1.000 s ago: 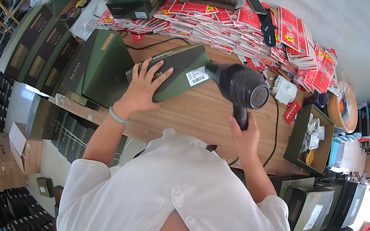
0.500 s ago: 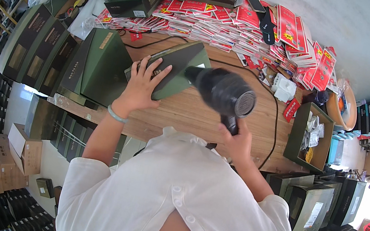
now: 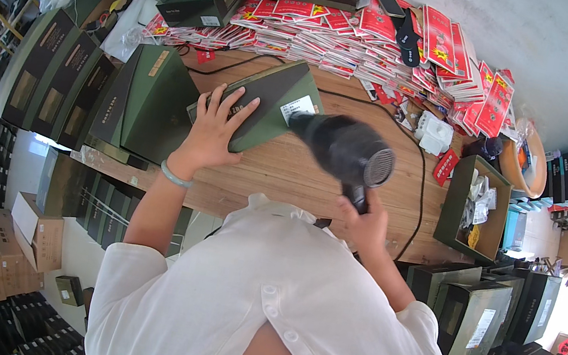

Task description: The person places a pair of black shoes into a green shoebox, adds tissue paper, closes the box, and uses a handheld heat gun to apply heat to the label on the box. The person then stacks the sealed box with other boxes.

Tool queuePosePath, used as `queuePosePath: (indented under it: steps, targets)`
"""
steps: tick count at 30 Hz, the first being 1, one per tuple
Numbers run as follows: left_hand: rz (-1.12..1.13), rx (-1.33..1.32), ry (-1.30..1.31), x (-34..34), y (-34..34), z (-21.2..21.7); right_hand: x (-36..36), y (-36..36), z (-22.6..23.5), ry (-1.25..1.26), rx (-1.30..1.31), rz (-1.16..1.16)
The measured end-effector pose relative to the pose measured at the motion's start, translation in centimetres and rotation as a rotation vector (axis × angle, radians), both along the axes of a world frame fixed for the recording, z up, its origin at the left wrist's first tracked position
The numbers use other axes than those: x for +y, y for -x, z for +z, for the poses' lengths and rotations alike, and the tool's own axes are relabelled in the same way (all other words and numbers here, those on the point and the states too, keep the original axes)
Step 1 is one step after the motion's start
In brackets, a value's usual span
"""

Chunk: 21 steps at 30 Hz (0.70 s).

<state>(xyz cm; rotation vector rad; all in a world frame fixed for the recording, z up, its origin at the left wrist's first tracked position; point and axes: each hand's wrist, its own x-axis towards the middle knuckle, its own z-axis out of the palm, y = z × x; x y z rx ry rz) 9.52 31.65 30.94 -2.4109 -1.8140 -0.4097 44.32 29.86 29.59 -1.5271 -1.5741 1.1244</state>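
My left hand [image 3: 215,127] holds a dark green cardboard box [image 3: 265,110], fingers spread over its dark printed face and thumb by its near edge. The box lies at a slant on the wooden table, its end with a white label [image 3: 299,109] turned to the right. My right hand [image 3: 365,218] is closed round the handle of a black hair dryer [image 3: 343,146]. The dryer's nozzle points left at the label, very close to it; I cannot tell if they touch. Motion blurs the dryer's body slightly.
A larger green box [image 3: 153,101] stands left of my left hand, with more boxes [image 3: 52,72] beyond it. Red printed packets [image 3: 308,41] are piled along the back. A black cord [image 3: 421,194] runs across the table. An open box [image 3: 474,211] of small bags stands at right.
The dryer's nozzle has shifted slightly at the box's labelled end, and more of the white label shows. The box and my left hand have moved a little to the left.
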Motion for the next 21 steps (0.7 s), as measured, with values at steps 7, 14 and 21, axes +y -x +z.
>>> queuePosePath:
  steps: [7, 14, 21]
  targets:
    - [-0.01, 0.002, 0.007, 0.2, -0.1, 0.1, 0.3, -0.4, -0.4, 0.103, 0.058, -0.077]
    - [0.001, 0.023, 0.024, 0.1, 0.1, 0.2, 2.2, -0.4, -0.4, 0.089, 0.023, -0.094]
    - [0.002, 0.029, 0.023, 0.2, 0.1, 0.2, 0.9, 1.9, 2.0, -0.069, 0.059, 0.081]
